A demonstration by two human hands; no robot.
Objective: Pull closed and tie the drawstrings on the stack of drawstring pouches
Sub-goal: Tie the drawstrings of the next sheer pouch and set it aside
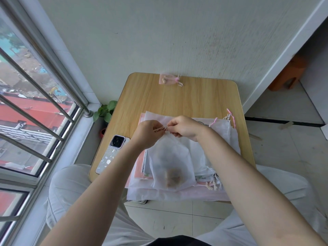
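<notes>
Counted: two hands, left hand [147,133] and right hand [184,127]; one phone [111,153]; one small pink pouch [167,79]; one potted plant [106,111]; one table [177,98]. The stacked pouches [221,139] cannot be counted.

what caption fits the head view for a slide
Both hands pinch the drawstring of a white pouch atop the stack.

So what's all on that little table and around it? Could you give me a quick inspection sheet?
Surface: small wooden table, against a pale wall.
Job's things: stack of pouches; top pouch with something inside, its drawstring held at the mouth; small pink pouch at the far edge, cinched.
Clutter: phone at the table's left edge.
Hands: left hand and right hand both pinch the drawstring.
Cables: nothing seen.
Surroundings: barred window, potted plant, wooden stool.
</notes>
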